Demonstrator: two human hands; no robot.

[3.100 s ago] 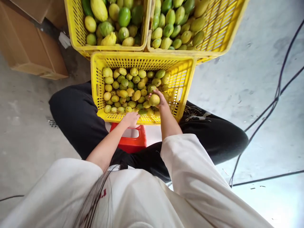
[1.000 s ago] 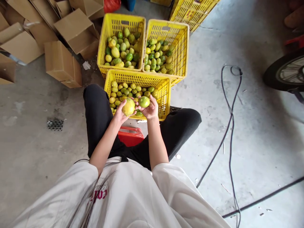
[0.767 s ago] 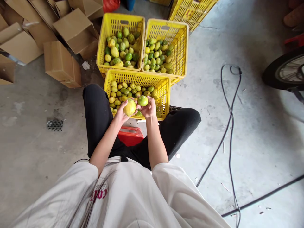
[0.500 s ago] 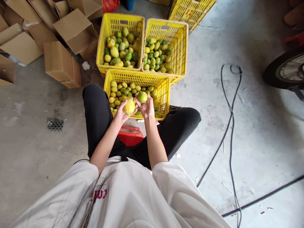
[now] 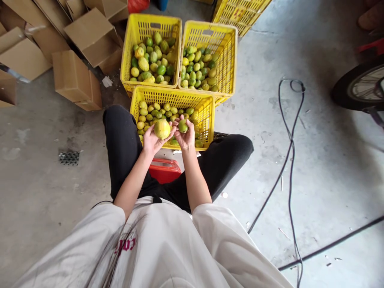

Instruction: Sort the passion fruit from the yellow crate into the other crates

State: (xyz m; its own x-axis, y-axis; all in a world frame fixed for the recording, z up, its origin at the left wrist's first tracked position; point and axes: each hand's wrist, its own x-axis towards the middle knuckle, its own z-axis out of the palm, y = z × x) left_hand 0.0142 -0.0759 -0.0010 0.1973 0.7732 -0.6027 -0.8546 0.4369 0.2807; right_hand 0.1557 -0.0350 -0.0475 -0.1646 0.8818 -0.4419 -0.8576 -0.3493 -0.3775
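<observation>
A yellow fruit (image 5: 162, 129) was cupped in the grip of the left hand (image 5: 151, 141), palm turned up; just beside it, a green fruit (image 5: 183, 126) was clasped in that of the right hand (image 5: 186, 138). Both were held above the front yellow crate (image 5: 210, 120), forearms (image 5: 195, 176) extended forward.

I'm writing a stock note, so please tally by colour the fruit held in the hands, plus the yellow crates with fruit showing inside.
Yellow fruit, in the left hand: 1
Green fruit, in the right hand: 1
Yellow crates with fruit showing (near crate, far-left crate, far-right crate): 3
Total: 5
</observation>
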